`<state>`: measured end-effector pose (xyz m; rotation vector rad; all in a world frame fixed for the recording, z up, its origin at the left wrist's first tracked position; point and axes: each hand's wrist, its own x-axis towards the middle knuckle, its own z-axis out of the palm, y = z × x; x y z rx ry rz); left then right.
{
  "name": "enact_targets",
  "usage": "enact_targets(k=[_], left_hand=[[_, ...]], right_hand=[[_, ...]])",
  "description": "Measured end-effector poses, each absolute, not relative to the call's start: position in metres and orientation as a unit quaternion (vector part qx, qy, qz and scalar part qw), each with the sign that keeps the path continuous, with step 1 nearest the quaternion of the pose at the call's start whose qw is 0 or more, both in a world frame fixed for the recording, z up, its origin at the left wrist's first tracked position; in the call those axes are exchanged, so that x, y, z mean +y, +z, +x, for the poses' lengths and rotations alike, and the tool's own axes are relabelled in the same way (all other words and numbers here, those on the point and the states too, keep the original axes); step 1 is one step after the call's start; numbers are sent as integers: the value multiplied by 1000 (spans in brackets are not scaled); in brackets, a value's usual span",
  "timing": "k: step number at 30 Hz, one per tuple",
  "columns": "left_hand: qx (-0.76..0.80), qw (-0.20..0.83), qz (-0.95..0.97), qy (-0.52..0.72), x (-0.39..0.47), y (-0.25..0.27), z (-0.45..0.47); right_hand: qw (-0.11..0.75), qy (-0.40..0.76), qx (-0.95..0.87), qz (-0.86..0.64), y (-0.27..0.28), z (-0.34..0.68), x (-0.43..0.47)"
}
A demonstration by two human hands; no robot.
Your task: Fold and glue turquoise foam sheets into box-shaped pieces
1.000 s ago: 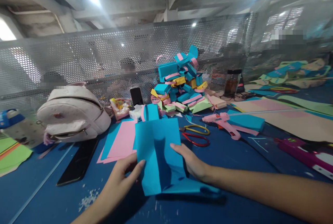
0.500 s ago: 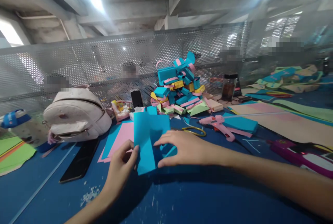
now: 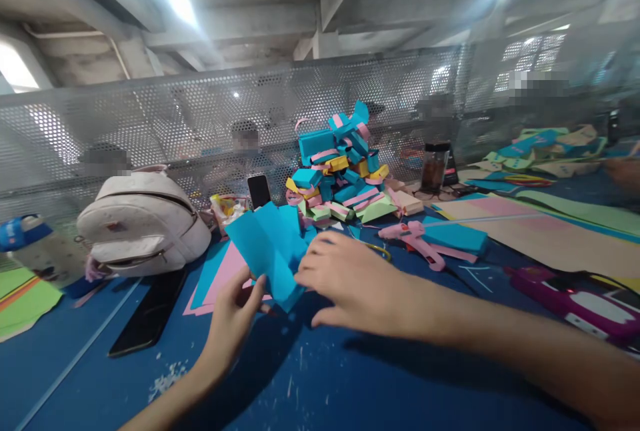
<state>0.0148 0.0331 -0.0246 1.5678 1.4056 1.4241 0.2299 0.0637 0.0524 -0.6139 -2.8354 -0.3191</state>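
The left hand (image 3: 237,311) is holding a folded sheet of blue paper (image 3: 265,244), and I am seeing its thumb and fingers closing on the lower left edge. The right hand (image 3: 350,284) is resting its fingertips against the paper's right side while its thumb is pointing away below; I am not managing to tell whether those fingers are gripping. The blue paper is tilting to the left between the two hands, above the blue table (image 3: 320,391), and its creased panels are standing at angles to each other.

Behind the paper, I am viewing pink and blue sheets (image 3: 225,274) that are lying flat, partly hidden by it. A small phone (image 3: 259,191) is standing upright farther back. On the left, a white backpack (image 3: 135,227) is sitting near a blue-lidded bottle (image 3: 53,257), and a dark phone (image 3: 150,314) is lying in front of the bag.

Beyond the right hand, a pile of folded paper pieces (image 3: 310,145) is rising in blue, pink, yellow and green. A yellow loop (image 3: 384,251) is peeking out just behind that hand. To its right, a pink glue gun (image 3: 416,241) is lying near a blue paper piece (image 3: 460,237), and a purple device (image 3: 540,284) is resting farther right. Along the back, a perforated metal screen (image 3: 200,104) is running across my view.
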Motion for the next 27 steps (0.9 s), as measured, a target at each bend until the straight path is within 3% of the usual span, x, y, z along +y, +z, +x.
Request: enact_targets(k=[6,13,27], left_hand=[[526,306,604,514,23,-37,11],[514,289,616,522,26,-39,3],[538,275,624,496,15,-48,8]], right_hand=[[170,-27,-960,-222,18,215,80],[202,197,-949,-143,-2,208,106],[234,247,-925,-168,-8,205,104]])
